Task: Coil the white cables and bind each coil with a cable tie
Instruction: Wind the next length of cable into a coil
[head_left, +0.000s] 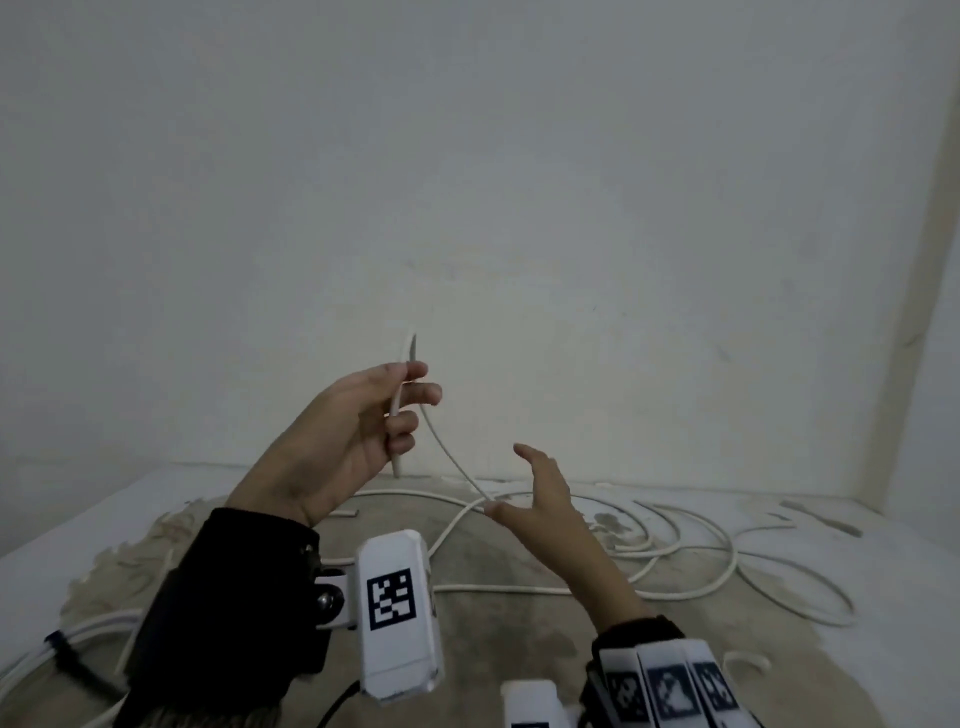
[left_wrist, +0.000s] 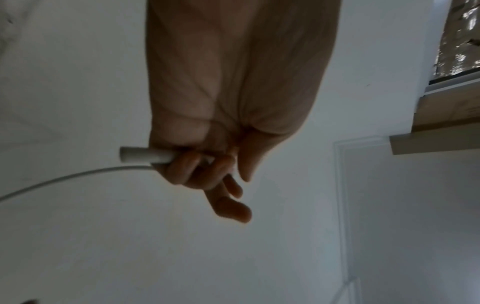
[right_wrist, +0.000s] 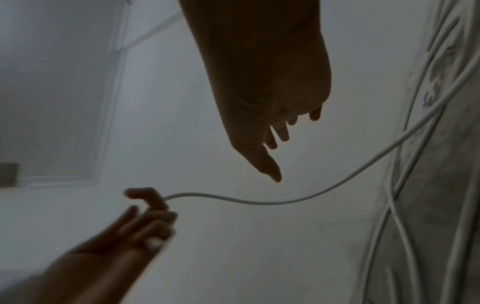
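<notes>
My left hand is raised in front of the wall and grips the end of a white cable, bent into a tight fold between thumb and fingers. In the left wrist view the cable end sticks out of the curled fingers. From there the cable sags down to the floor. My right hand hovers open, fingers spread, just right of the hanging cable, holding nothing. Its thumb points at the cable without touching it. No cable tie is visible.
More white cables lie in loose loops on the stained floor to the right. A bundle of white cables lies at the lower left. A pale wall stands close behind.
</notes>
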